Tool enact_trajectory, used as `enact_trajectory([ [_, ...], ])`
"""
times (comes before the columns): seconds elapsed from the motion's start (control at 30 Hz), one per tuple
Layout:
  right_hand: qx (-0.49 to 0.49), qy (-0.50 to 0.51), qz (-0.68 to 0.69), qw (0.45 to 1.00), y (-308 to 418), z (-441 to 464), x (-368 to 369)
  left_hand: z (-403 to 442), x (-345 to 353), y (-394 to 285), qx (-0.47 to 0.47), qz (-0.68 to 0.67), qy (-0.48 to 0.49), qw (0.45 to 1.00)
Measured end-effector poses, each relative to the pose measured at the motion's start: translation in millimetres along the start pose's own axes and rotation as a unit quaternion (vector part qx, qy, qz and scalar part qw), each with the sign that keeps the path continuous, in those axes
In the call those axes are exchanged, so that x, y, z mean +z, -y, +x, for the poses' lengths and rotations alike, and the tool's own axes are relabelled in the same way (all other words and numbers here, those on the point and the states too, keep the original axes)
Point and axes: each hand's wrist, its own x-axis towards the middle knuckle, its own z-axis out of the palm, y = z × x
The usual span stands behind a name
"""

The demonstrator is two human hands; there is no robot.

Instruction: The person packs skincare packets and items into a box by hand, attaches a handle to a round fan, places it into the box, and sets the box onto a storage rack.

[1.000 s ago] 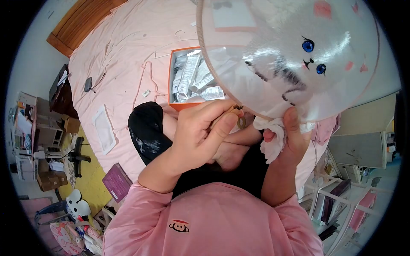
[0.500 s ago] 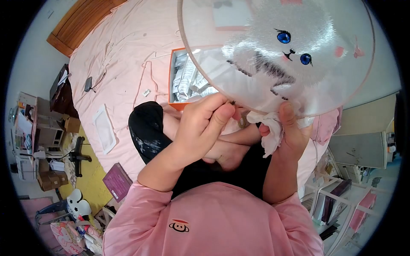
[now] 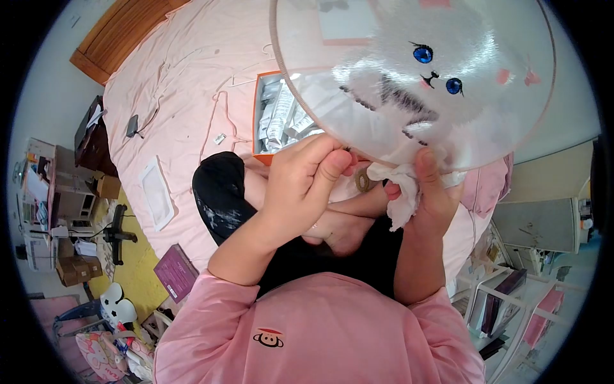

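Observation:
A large round sheer fan-like panel (image 3: 361, 121) with a thin rim hangs tilted at upper right. A fluffy white cat with blue eyes (image 3: 441, 64) is embroidered on it. My right hand (image 3: 438, 192) grips the lower rim, thumb on the near face. Against its fingers is a crumpled white tissue (image 3: 403, 205). My left hand (image 3: 307, 182) is closed in a pinch by the rim's lower left, with a tiny dark bit at the fingertips that I cannot make out. Between the hands, lower down, lies a small brownish ring-shaped roll (image 3: 363, 180).
An orange-edged box (image 3: 265, 153) of silvery-white packets sits on the pink bedsheet (image 3: 173, 83), partly behind the panel. Pink hangers (image 3: 220, 121) and a white tray-like frame (image 3: 155, 194) lie to the left. A purple box (image 3: 176, 272) is at the bed's edge; a white rack (image 3: 531, 301) stands right.
The panel and my right hand have shifted slightly left, and the panel has tilted a little. The brownish roll shows more clearly. My left hand stays pinched in nearly the same place.

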Motion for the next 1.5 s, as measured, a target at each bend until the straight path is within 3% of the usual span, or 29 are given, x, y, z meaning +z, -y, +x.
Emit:
enact_trajectory([
  [0.2,-0.037,-0.02,-0.062,0.997,-3.1,0.0,4.1,-1.7,1.4,3.7,0.009,-0.012,-0.006,1.0],
  [0.3,-0.04,-0.043,-0.084,0.995,-8.5,3.3,2.8,1.5,9.0,22.2,-0.084,-0.113,0.001,0.99],
  [0.37,0.009,-0.021,-0.119,0.993,-3.2,9.3,-3.5,3.8,10.3,36.8,-0.139,-0.268,0.049,0.952],
  [0.5,0.022,-0.043,-0.136,0.99,-6.2,21.0,-8.6,9.2,-2.0,24.7,-0.274,-0.489,0.101,0.822],
  [0.6,0.056,-0.035,-0.13,0.989,-2.4,22.1,-8.7,9.6,0.6,26.2,-0.286,-0.48,0.092,0.824],
  [0.7,0.048,-0.03,-0.126,0.99,-4.1,22.6,-8.0,7.9,3.1,22.0,-0.248,-0.388,0.1,0.882],
  [0.9,0.084,0.026,-0.082,0.993,2.9,20.1,-10.5,5.4,4.1,23.2,-0.225,-0.361,0.102,0.899],
  [1.0,0.07,0.012,-0.093,0.993,-3.9,18.3,-10.1,-0.5,9.5,39.0,-0.164,-0.295,0.084,0.938],
  [1.1,0.088,0.019,-0.107,0.99,-5.2,16.7,-14.3,-0.4,8.0,37.8,-0.167,-0.207,0.079,0.961],
  [1.23,0.077,0.004,-0.131,0.988,-7.5,25.9,-22.5,1.7,14.3,41.3,-0.157,-0.248,0.093,0.951],
  [1.5,0.159,0.07,-0.128,0.976,8.4,27.2,-23.6,-1.1,8.6,37.3,-0.179,-0.293,0.134,0.93],
])
